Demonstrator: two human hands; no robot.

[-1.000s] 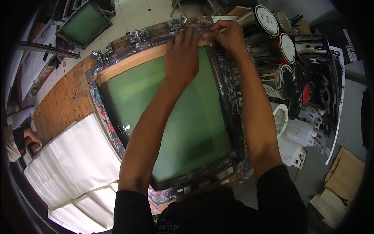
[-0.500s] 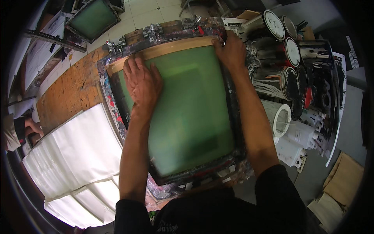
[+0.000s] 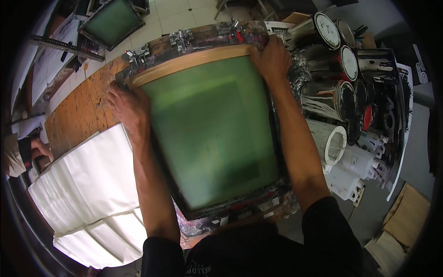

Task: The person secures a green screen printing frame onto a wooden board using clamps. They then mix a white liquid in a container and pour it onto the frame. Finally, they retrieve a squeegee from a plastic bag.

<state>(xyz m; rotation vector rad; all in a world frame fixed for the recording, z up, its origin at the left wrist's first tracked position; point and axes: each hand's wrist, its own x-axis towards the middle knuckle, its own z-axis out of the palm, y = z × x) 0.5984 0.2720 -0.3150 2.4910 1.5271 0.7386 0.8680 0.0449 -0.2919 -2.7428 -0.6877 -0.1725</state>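
A screen printing frame (image 3: pixel 272 152) lies before me, its green mesh (image 3: pixel 212 120) facing up. A tan strip (image 3: pixel 194 63) runs along its far side, below metal hinge clamps (image 3: pixel 182 39). My left hand (image 3: pixel 131 108) grips the frame near its far left corner, fingers over the outer edge and thumb toward the mesh. At the far right corner my right hand (image 3: pixel 273 60) is closed on the frame, its thumb on the tan strip's end. The undersides of both grips are hidden.
White sheets (image 3: pixel 92 180) are stacked at the left on a wooden board (image 3: pixel 78 111). Paint-stained cans (image 3: pixel 325 99) and white plastic jugs (image 3: pixel 346 173) crowd the right side. Another green screen (image 3: pixel 112 23) stands at the far left. Another person's arm (image 3: pixel 41 148) shows at the left edge.
My left hand has moved left off the mesh and the tan strip to the frame's left edge. The right hand stays at the far right corner.
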